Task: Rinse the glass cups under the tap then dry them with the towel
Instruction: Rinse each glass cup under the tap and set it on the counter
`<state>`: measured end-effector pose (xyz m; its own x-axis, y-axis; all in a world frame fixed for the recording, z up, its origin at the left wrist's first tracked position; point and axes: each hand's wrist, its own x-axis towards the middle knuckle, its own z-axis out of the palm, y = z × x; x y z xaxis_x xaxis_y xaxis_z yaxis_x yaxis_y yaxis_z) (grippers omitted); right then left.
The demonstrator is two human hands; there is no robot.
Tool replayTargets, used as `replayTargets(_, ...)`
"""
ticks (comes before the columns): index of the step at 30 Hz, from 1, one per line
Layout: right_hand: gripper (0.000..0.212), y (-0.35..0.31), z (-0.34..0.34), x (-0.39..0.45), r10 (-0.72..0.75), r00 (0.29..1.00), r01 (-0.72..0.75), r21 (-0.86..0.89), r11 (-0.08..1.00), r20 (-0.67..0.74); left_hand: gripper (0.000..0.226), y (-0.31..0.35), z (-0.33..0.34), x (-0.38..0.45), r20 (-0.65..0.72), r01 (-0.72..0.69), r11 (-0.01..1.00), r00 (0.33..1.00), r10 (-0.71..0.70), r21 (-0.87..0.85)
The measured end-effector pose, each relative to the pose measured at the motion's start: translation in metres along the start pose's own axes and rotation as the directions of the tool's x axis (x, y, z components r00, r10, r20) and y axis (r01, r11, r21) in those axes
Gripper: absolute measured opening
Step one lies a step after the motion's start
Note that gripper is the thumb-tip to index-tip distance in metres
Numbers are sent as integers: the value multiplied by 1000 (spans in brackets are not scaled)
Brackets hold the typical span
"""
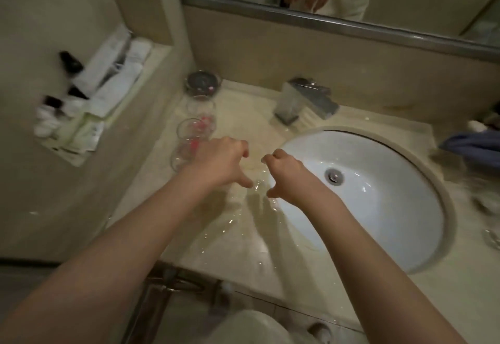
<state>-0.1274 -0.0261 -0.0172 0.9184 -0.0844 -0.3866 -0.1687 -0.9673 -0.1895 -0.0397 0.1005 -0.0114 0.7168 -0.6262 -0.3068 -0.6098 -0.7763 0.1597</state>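
Observation:
Two clear glass cups with red prints, one [200,112] behind the other [185,138], stand on the wet counter left of the tap [305,103]. My left hand [219,162] hovers just right of the nearer cup. My right hand [286,176] is over the left rim of the white sink [384,154]. Both hands are curled in a C shape facing each other. Between them are faint glints of what may be another clear glass [258,184]; motion blur hides whether either hand touches it. No water runs from the tap.
A dark glass dish [203,81] sits in the back corner. Toiletries fill a wall niche [89,95] at left. A blue cloth [473,143] and blurred glassware [491,238] lie right of the sink. The mirror [324,22] runs along the back wall.

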Motion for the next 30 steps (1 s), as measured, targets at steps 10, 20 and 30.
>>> replayTargets(10,57,-87,6,51,-122,992,122,1,993,15,62,-98,1,-33,14,138,980,990,-138,-141)
replayTargets(20,57,-109,26,52,-177,983,171,124,978,40,78,-107,33,-60,111,117,986,988,-104,-119)
replayTargets(30,58,-100,38,40,-178,983,158,317,935,36,74,-90,91,-74,-101,109,931,983,-153,-349)
